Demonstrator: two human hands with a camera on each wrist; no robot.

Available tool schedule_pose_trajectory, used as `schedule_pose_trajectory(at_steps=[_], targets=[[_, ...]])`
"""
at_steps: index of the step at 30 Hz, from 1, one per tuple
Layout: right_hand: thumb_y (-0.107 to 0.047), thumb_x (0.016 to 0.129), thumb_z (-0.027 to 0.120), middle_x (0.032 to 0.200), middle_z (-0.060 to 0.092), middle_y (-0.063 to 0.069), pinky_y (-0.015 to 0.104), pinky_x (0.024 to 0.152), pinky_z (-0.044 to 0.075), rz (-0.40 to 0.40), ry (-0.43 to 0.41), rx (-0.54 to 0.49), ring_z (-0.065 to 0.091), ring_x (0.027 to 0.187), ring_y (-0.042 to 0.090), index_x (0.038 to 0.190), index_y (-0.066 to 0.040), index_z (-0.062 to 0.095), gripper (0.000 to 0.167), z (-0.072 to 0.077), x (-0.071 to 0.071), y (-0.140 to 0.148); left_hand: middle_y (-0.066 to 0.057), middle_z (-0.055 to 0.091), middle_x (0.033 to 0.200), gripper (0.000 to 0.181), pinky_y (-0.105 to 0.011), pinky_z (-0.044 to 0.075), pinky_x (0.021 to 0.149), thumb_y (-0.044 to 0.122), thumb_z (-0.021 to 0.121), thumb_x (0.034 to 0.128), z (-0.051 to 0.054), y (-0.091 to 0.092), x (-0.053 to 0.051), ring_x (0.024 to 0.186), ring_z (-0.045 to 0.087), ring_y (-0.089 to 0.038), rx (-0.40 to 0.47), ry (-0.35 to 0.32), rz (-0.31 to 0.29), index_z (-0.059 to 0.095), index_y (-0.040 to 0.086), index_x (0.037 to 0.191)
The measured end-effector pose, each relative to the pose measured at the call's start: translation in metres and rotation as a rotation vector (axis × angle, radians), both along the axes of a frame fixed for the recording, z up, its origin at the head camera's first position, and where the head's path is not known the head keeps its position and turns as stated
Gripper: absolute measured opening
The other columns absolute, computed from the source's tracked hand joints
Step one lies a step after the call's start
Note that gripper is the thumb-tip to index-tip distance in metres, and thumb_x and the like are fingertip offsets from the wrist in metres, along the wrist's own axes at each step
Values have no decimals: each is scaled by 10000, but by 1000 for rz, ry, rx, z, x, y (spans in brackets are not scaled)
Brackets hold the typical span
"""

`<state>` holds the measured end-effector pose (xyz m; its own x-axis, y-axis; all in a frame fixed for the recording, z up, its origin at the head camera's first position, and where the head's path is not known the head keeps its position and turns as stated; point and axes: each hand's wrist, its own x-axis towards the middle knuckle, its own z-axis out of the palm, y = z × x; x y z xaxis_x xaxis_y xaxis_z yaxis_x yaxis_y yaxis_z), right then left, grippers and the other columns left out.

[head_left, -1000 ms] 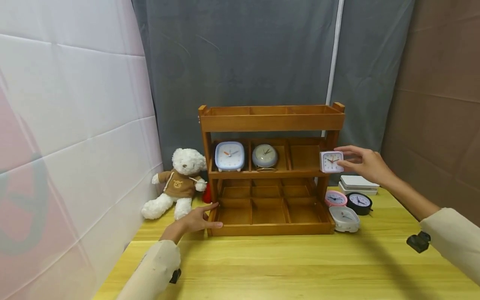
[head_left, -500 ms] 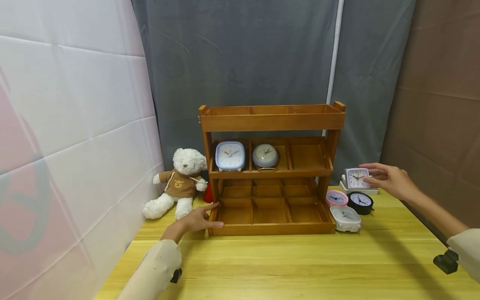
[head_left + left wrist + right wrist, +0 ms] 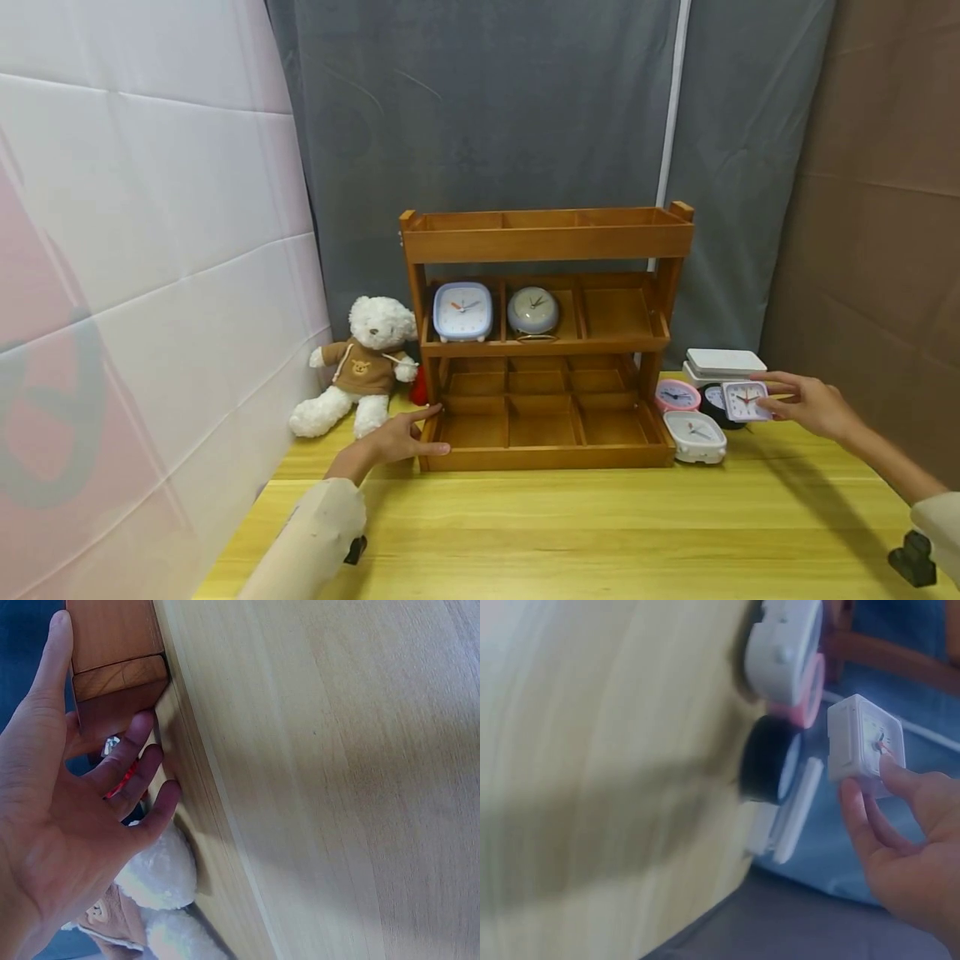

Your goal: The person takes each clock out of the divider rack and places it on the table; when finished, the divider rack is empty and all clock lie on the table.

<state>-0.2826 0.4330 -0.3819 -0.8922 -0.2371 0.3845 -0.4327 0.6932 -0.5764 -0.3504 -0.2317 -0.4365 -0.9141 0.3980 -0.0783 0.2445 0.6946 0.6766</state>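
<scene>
At the far left of my head feed, the plush bear [image 3: 363,367] sits beside the shelf, and a red object [image 3: 418,388] between them is mostly hidden; I can't tell what it is. The person's left hand [image 3: 386,442] reaches in from below, palm towards the shelf [image 3: 555,459], thumb and forefinger spread across its lower front corner. On the left wrist feed the other fingers bend loosely, but the wood covers the forefinger, so I can't tell how firmly it presses. The left sleeve [image 3: 315,533] runs off the bottom edge.

Further right, the blue-rimmed clock [image 3: 462,310] and round grey clock [image 3: 533,311] stand in the middle tier. Past the shelf I see the white clock [image 3: 696,435], the pink clock [image 3: 677,395] and the black clock [image 3: 712,402], its dial half covered in the head view by the small square clock [image 3: 739,402]. The right hand [image 3: 813,408] pinches that one above the table, thumb over the dial's edge, fingers behind and beneath. Its dial is blurred on the right wrist feed, and the right sleeve [image 3: 937,533] is cut off by the frame.
</scene>
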Motion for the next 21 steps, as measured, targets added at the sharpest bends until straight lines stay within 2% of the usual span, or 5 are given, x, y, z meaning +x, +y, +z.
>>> schedule_pose_trajectory(at_steps=[4,7,15,19,21], targets=[[47,925,739,1087,655,423,267,612,590,24,-30,-45,704,789,-17,1240,-298,724,468,-19,0,8,34,360,613,957,-279,309,548,446,846,871,0,1,0,552,310,-116,5,-3,-1,359,125,1629],[49,922,741,1066,664,417,285,610,593,26,-57,-64,685,800,-44,1205,-379,711,514,-32,1,11,34,361,615,959,-280,311,548,449,847,870,0,1,0,552,312,-117,4,-6,2,358,129,1630],[65,899,754,1044,663,415,323,591,591,10,-76,-97,653,811,-81,1205,-74,736,337,-57,1,14,33,387,626,971,-278,318,546,478,843,863,-2,0,-1,557,333,-116,0,-5,-3,358,135,1631],[92,884,754,993,686,386,328,577,586,-50,-89,-110,655,768,-68,1195,170,608,352,-64,0,12,28,417,643,974,-280,326,545,493,839,861,-1,-1,0,568,357,-117,-4,7,-12,363,127,1628],[94,895,744,984,690,383,329,585,591,-83,-115,-123,655,761,-63,1198,233,542,390,-66,-1,11,25,424,649,977,-281,328,547,497,840,859,-1,-1,0,573,364,-118,-6,12,-14,365,124,1627]])
